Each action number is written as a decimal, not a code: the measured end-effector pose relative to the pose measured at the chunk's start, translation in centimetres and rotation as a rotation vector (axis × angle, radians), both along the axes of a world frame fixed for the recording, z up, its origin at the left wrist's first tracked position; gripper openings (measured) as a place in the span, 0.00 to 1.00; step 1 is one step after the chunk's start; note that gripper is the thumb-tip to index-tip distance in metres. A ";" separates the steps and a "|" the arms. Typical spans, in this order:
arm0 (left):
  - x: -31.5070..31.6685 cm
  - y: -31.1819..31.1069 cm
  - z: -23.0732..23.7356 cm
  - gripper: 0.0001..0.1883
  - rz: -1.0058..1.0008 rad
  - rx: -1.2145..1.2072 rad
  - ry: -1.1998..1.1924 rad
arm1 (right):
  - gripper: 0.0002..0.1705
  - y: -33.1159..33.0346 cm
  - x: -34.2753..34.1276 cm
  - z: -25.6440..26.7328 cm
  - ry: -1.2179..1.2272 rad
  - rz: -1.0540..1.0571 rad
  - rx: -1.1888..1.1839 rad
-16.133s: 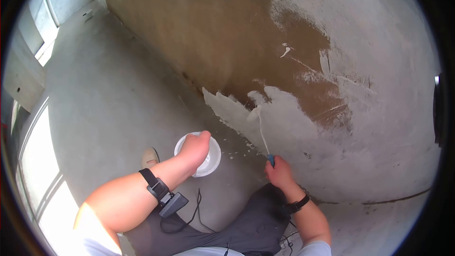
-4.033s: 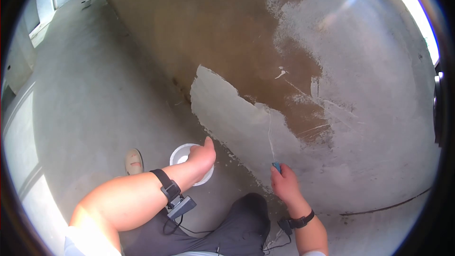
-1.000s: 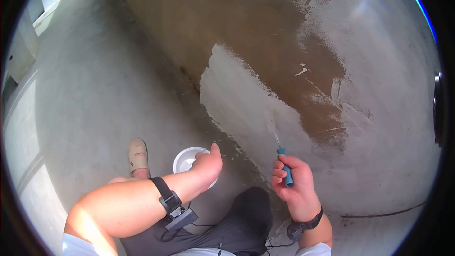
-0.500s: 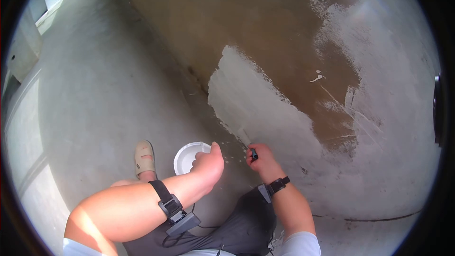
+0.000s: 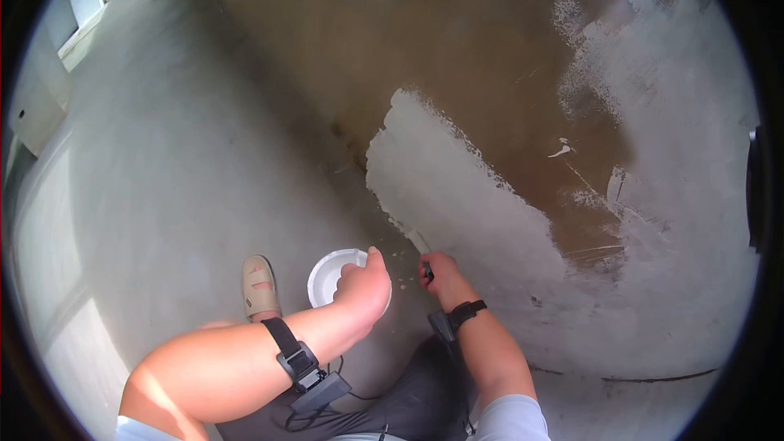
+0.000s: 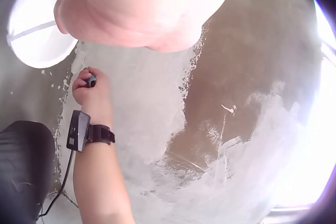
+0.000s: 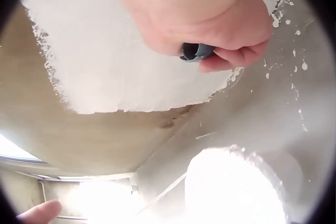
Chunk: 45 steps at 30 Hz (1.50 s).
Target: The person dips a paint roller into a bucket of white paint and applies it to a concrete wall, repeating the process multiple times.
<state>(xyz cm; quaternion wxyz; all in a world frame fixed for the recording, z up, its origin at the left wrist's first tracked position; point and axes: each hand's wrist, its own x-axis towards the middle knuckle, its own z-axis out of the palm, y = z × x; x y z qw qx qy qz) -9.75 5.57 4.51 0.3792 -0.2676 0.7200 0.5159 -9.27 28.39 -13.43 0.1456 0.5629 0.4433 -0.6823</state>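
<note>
A white bucket is gripped at its rim by my left hand, thumb pointing up; the same bucket shows bright in the left wrist view. My right hand curls round the dark handle of a tool whose pale blade touches the low edge of the wall's white coat, just above the floor. In the left wrist view the right hand is seen fisted on that handle. The bucket stands left of the right hand, a short gap between them.
Brown uncoated wall lies above and left of the white patch, with more white coat at the right. White spatters dot the grey floor near the wall. A sandalled foot is left of the bucket. Cables hang over the dark trousers.
The right hand has moved down and left from the wall's coated middle to its bottom edge, its handle now tilted. The left hand keeps the bucket. The white coat's left part has grown since the oldest frame.
</note>
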 end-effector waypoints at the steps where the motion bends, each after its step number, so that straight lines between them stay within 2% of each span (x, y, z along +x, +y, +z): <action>1: -0.4 0.1 -0.1 0.39 -0.002 -0.003 0.003 | 0.05 -0.5 0.0 1.6 -0.005 0.009 0.029; 7: -1.1 1.4 0.9 0.40 0.103 0.012 -0.082 | 0.05 -0.2 1.2 13.5 -0.040 0.106 0.013; 8: -4.8 0.4 -0.1 0.40 0.031 0.087 -0.086 | 0.05 -1.6 0.0 15.3 -0.029 0.036 0.068; 9: -5.9 0.2 -0.7 0.40 0.023 0.090 -0.112 | 0.05 -2.2 -0.4 17.5 -0.055 0.027 0.071; 11: -7.3 -0.3 -1.1 0.43 0.053 0.242 -0.093 | 0.06 -3.1 -1.0 21.9 -0.057 0.025 0.132; 14: -8.6 -1.6 0.1 0.42 0.110 0.244 -0.082 | 0.07 -3.4 -1.0 27.6 -0.052 0.006 0.128; 17: -8.7 -3.0 0.7 0.38 0.182 0.220 -0.070 | 0.07 -2.9 -0.3 32.5 -0.054 0.032 0.160; 19: -9.6 -4.5 0.9 0.38 0.350 0.252 -0.108 | 0.07 -3.5 -0.5 36.0 -0.064 0.061 0.171; 21: -9.9 -6.0 0.8 0.35 0.395 0.224 -0.093 | 0.06 -3.7 -0.8 37.4 -0.081 0.093 0.178; 23: -10.7 -7.8 2.4 0.26 0.458 0.184 -0.078 | 0.07 -3.7 -0.9 37.2 -0.099 0.122 0.204; 25: -11.8 -10.4 4.5 0.22 0.527 0.223 -0.143 | 0.07 -3.2 -1.2 34.9 -0.121 0.159 0.211; 27: -12.1 -12.9 4.3 0.19 0.580 0.199 -0.126 | 0.07 -2.7 -2.1 32.5 -0.144 0.207 0.221; 28: -12.6 -13.8 5.6 0.21 0.639 0.160 -0.097 | 0.07 -2.9 -2.9 31.5 -0.143 0.217 0.220; 29: -10.2 -13.5 4.6 0.21 0.700 0.172 -0.094 | 0.07 -1.2 -2.8 29.3 -0.119 0.278 0.234; 31: -10.4 -16.7 5.4 0.16 0.692 0.133 -0.143 | 0.06 -1.8 -4.5 27.5 -0.162 0.311 0.210; 35: -11.2 -22.0 6.4 0.14 0.766 0.109 -0.143 | 0.07 -2.1 -7.0 21.7 -0.195 0.382 0.199; 36: -8.3 -20.9 5.6 0.13 0.843 0.098 -0.131 | 0.07 -0.1 -6.9 19.1 -0.174 0.445 0.196; 39: -8.2 -24.2 5.6 0.12 0.844 0.004 -0.142 | 0.07 -0.8 -7.6 14.5 -0.191 0.476 0.201; 40: -7.5 -25.1 5.0 0.16 0.824 -0.034 -0.129 | 0.08 -0.9 -8.2 12.5 -0.189 0.490 0.220; 41: -7.3 -26.0 4.3 0.16 0.822 -0.049 -0.125 | 0.08 -0.9 -8.7 10.7 -0.187 0.506 0.238; 43: -4.1 -25.8 3.2 0.16 0.900 -0.072 -0.091 | 0.08 0.4 -9.1 7.4 -0.219 0.541 0.246; 45: -4.4 -27.8 2.8 0.13 0.957 -0.092 -0.104 | 0.08 -0.4 -12.1 4.4 -0.256 0.550 0.249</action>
